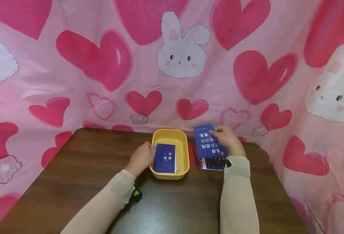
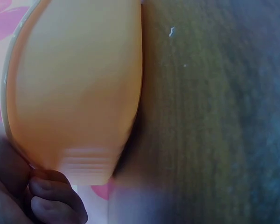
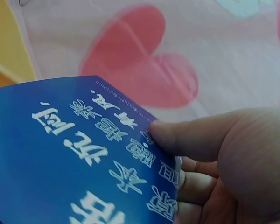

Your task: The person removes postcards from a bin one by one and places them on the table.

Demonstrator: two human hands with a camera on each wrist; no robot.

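My right hand [image 1: 227,138] pinches a blue card [image 1: 204,141] with white lettering between thumb and fingers, raised over a spread of other cards [image 1: 211,165] on the table. In the right wrist view the thumb lies across the printed face of the blue card [image 3: 84,149]. My left hand [image 1: 142,157] grips the left rim of a yellow plastic tray [image 1: 184,152], the thumb at the rim and the fingers curled outside, as the left wrist view of the tray [image 2: 79,93] shows. Inside the tray lies a small stack of blue cards [image 1: 164,159] with white print.
The tray and cards are on a dark brown wooden table [image 1: 72,182]. Red cards [image 1: 193,156] lie between the tray and the spread. A pink cloth [image 1: 148,78] with hearts and rabbits hangs behind the table and along its sides.
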